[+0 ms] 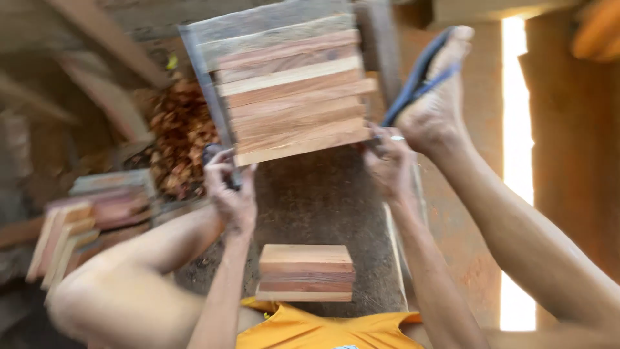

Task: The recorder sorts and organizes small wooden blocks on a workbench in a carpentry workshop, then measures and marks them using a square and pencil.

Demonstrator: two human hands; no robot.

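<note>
A panel of edge-joined wooden strips (294, 90) stands tilted in front of me, with a grey metal bar (205, 84) along its left side. My left hand (229, 190) is closed around the lower end of that bar, on a dark handle. My right hand (387, 165), with a ring on one finger, grips the panel's lower right corner. The picture is blurred, so the finger detail is unclear. My right foot (436, 97), in a blue flip-flop, is raised beside the panel's right edge.
A short stack of wooden blocks (305, 271) lies on the dark work surface (323, 207) near my orange shirt (323, 331). More wooden strips (77, 223) are piled at the left. Reddish wood shavings (184, 132) lie behind. My left knee (123, 294) is at the lower left.
</note>
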